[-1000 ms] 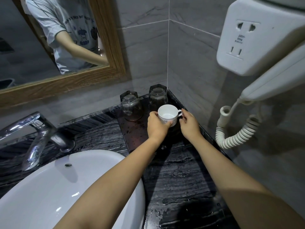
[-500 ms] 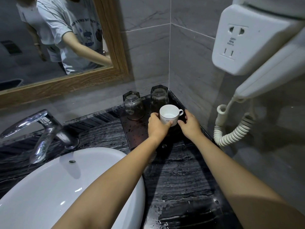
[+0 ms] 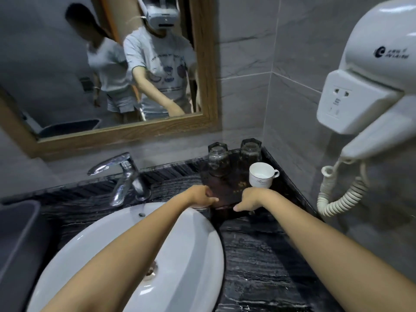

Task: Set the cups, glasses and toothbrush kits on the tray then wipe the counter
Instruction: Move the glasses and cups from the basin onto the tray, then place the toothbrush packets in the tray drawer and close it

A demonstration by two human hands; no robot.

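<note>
A dark brown tray (image 3: 227,188) sits in the back right corner of the black marble counter (image 3: 258,255). On it stand a white cup (image 3: 261,175) with its handle to the right, and two upturned glasses (image 3: 217,158) (image 3: 251,150) behind it. My left hand (image 3: 202,198) curls around the tray's near left corner. My right hand (image 3: 252,199) grips the tray's near edge, just in front of the cup. No toothbrush kits are in view.
The white sink basin (image 3: 180,244) lies under my left forearm, with the chrome faucet (image 3: 121,174) behind it. A wall hair dryer (image 3: 371,86) and its coiled cord (image 3: 337,199) hang at the right. A dark bin (image 3: 15,233) stands at the far left.
Both hands have let go of the white cup and drawn back to the tray's near edge. The cup now stands alone on the tray. The view has pulled back and up.
</note>
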